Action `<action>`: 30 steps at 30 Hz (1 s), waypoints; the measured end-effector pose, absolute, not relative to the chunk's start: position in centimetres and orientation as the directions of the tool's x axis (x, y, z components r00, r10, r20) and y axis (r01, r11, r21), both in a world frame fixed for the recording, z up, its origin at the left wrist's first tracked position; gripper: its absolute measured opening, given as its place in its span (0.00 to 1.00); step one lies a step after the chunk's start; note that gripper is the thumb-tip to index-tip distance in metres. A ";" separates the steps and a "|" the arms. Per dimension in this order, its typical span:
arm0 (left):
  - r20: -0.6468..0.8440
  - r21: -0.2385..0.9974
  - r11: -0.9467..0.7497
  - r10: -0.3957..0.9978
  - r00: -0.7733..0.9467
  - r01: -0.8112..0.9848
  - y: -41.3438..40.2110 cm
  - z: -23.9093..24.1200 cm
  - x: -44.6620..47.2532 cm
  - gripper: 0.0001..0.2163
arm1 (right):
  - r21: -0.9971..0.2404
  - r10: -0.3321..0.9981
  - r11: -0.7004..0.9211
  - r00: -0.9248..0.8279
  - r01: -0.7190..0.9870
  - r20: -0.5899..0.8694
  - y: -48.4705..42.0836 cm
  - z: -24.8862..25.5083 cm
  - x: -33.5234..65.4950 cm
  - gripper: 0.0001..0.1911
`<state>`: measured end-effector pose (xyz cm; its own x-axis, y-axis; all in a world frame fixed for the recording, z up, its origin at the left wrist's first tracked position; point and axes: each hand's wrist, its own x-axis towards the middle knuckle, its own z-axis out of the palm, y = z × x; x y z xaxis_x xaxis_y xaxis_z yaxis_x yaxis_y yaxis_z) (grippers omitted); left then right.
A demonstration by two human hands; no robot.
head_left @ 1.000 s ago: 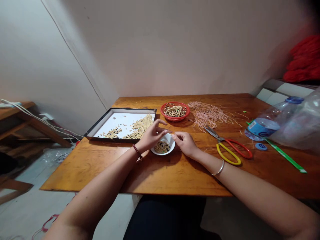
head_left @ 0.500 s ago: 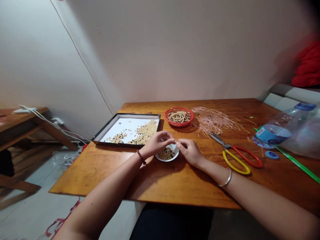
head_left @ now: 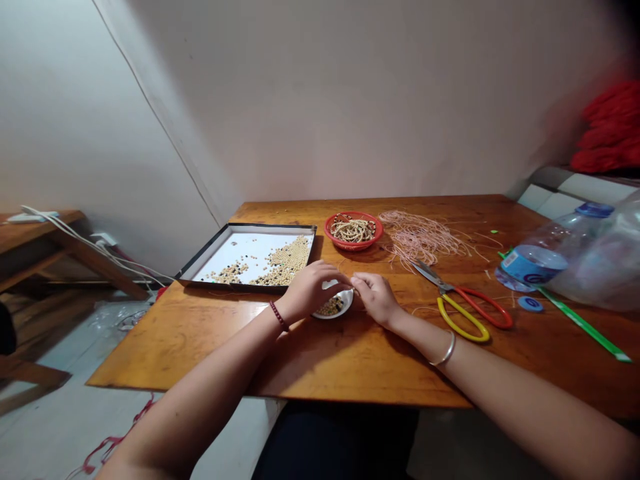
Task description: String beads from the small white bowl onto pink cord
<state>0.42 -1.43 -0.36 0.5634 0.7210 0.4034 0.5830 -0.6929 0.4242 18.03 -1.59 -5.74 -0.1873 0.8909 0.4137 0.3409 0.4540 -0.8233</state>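
A small white bowl (head_left: 341, 308) of tan and dark beads sits on the wooden table (head_left: 320, 353) in front of me. My left hand (head_left: 310, 287) hovers over the bowl's left side with its fingers curled and pinched. My right hand (head_left: 375, 297) is just right of the bowl, fingertips pinched and almost touching those of the left hand. What the fingers pinch is too small to make out.
A black-rimmed tray (head_left: 220, 243) with loose beads lies at the left. Behind the bowl stand a red basket (head_left: 354, 230) of beaded strings and a heap of pink cords (head_left: 420, 237). Scissors (head_left: 463, 310), a water bottle (head_left: 545, 250), a blue cap (head_left: 530, 304) and a green strip (head_left: 580, 323) lie to the right.
My left hand's fingers have closed from spread to a pinch and met the right fingertips over the bowl. The view shifted slightly.
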 end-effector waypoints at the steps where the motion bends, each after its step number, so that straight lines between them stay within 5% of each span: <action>1: 0.413 0.359 -0.720 0.693 0.591 0.594 -1.6 -0.3 0.5 0.09 | -0.823 0.893 0.449 -0.182 0.347 0.411 -1.6 -5.8 18.0 0.19; 5: 0.361 0.139 -0.729 0.668 0.650 0.671 -2.3 0.1 0.6 0.09 | -0.819 0.897 0.441 -0.193 0.366 0.397 -1.5 -5.8 18.0 0.21; 9: 0.332 0.050 -0.695 0.688 0.645 0.717 -2.6 0.3 0.5 0.14 | -0.797 0.904 0.427 -0.172 0.428 0.392 -1.4 -5.6 18.1 0.25; 15: 0.298 0.063 -0.670 0.720 0.626 0.740 -2.7 0.2 0.6 0.14 | -0.844 0.909 0.412 -0.214 0.343 0.357 -1.5 -5.3 18.3 0.25; 22: 0.382 0.220 -0.595 0.782 0.493 0.773 -2.8 0.1 1.0 0.12 | -0.839 0.891 0.435 -0.294 0.327 0.347 -1.5 -5.3 18.2 0.21; 27: 0.432 0.163 -0.372 0.860 0.272 0.914 -2.1 0.3 0.3 0.11 | -0.848 0.914 0.399 -0.223 0.348 0.338 -0.5 -5.7 18.6 0.23; 30: 0.355 0.093 -0.357 0.884 0.304 0.929 -1.8 0.5 -0.3 0.09 | -0.869 0.925 0.376 -0.182 0.322 0.332 0.1 -5.9 18.8 0.24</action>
<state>-0.27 -1.76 0.47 0.3043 0.8840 0.3549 0.9294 -0.3572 0.0928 18.78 0.05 -5.92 -0.1823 0.9253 0.3325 0.3219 0.3757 -0.8691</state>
